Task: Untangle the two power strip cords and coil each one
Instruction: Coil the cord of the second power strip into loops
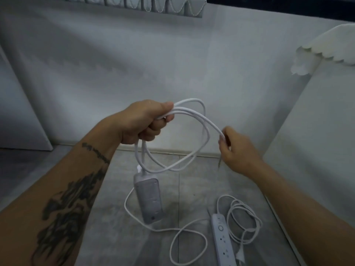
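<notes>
My left hand (145, 122) grips several loops of a white cord (194, 135) held up in the air. Below the loops hangs a short grey power strip (148, 200), and the cord's free tail (184, 239) trails in a loop on the floor. My right hand (236, 150) pinches the same cord at the right side of the loops. A second, long white power strip (222, 242) lies on the floor at the lower right, its thinner cord (244, 219) gathered in loose loops beside it.
The floor (115, 217) is grey tile and meets a pale wall (153, 64) just beyond my hands. A white cabinet side (322, 131) stands on the right, with a scalloped white cloth (326, 47) hanging over its top. Another white panel (19, 121) stands at the left.
</notes>
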Motion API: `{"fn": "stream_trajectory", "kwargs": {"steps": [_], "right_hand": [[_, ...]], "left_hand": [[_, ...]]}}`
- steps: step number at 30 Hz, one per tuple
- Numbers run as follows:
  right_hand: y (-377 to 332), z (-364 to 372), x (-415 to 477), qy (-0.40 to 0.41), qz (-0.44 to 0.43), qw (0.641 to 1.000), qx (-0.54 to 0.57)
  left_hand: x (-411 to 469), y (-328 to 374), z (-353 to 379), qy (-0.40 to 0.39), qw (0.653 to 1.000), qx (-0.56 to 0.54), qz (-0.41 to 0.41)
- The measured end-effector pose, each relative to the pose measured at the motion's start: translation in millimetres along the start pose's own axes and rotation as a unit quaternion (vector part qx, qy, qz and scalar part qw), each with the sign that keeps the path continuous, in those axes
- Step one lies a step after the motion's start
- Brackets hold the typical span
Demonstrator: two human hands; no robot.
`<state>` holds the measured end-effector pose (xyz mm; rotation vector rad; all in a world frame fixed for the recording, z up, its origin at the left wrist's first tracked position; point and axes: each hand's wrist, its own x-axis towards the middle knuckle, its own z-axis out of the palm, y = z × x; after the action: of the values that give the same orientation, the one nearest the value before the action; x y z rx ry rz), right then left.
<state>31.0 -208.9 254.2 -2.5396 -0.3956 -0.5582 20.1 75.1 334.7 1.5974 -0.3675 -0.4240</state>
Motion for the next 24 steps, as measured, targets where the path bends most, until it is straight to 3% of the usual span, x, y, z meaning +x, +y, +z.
{"fn": "stream_trajectory", "kwargs": {"steps": [2,5,9,13,18,22,24], "right_hand": [[21.5,18.6,-15.4,-0.043,0.096,0.993,0.053],[30.4,34.5,-25.6,-0.047,0.215,0.954,0.203],[27.4,50.5,-33.4,-0.049,0.248,0.945,0.207],[22.4,58.2,-31.4,-0.065,0.321,0.912,0.245],[2.2,34.1,7.3,-0.071,0.217,0.971,0.064],[-12.8,2.7,43.4,-0.050,0.137,0.988,-0.055],[-13.9,-3.2,50.1,-0.081,0.119,0.980,-0.135]], "left_hand": [[-4.9,2.9,-9.9,0.008,1.000,-0.013,0.012],[-10.3,4.6,-14.3,0.013,1.000,-0.020,0.017],[-14.3,17.4,-22.0,0.004,0.998,-0.048,0.040],[-16.6,16.1,-24.6,0.004,0.998,-0.051,0.031],[-12.9,5.6,-22.7,-0.005,0.998,-0.048,-0.030],[-11.9,5.4,-18.8,-0.009,0.998,-0.050,-0.030],[-12.5,9.3,-15.3,-0.003,0.997,-0.074,0.000]]}}
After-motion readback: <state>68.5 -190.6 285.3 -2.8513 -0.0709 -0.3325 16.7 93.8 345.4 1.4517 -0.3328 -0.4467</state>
